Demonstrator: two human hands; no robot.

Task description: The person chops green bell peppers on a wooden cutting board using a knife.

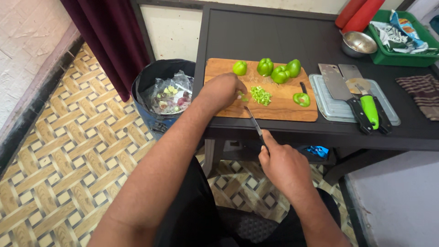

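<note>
— What lies around the hands, starting with the big things?

— A dark surface (274, 41) runs beyond both hands. Far out to the left of the left hand (222, 90) a patterned tile floor (64, 155) spreads, and just left of that hand stands a dark bin (155, 77) lined with a clear bag holding scraps. A wooden cutting board (283, 110) lies under the left hand and just ahead of the right hand (283, 167).

— And to the right?

— Right of the board sits a pale tray (340, 110) carrying two cleavers (340, 89) and a green-handled peeler (368, 107). Further right lies a striped cloth (423, 93); beyond it, a green basket (398, 57) and a steel bowl (359, 43).

— What are the hands doing?

— They are apart. The left hand is curled down on a small green pepper piece (242, 96), pinning it to the board. The right hand, nearer the body and off the board's front edge, is closed around the handle of a knife (254, 121), whose blade points up toward the left fingers.

— Other peppers?

— Beyond the left hand, four green pepper chunks (265, 67) rest along the board's far edge. Just right of it sits a heap of chopped pepper (260, 95), and further right a pepper top (301, 99).
</note>
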